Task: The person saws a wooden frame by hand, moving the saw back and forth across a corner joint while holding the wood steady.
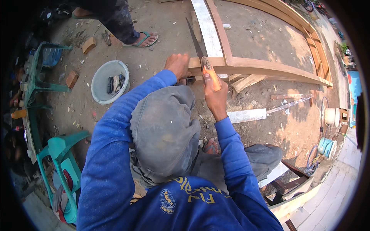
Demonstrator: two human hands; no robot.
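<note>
My right hand (214, 96) grips the orange handle (211, 75) of a handsaw, whose dark blade (194, 36) points away from me across a wooden frame member (269, 67). My left hand (176, 63) is curled on the near end of that member, just left of the blade. The member runs right into a larger wooden frame (298, 18). A pale-faced board (205, 27) lies crosswise under the frame. My bent left knee (162, 123) is just below my hands, and my bare fingertips on the left are partly hidden.
Another person's sandaled foot (142, 39) stands upper left. Also around are a bucket with tools (108, 71), green plastic chairs (65, 142), wood blocks (72, 79), loose boards (246, 115), a paint pail (327, 145) and a tiled ledge (327, 192) at right.
</note>
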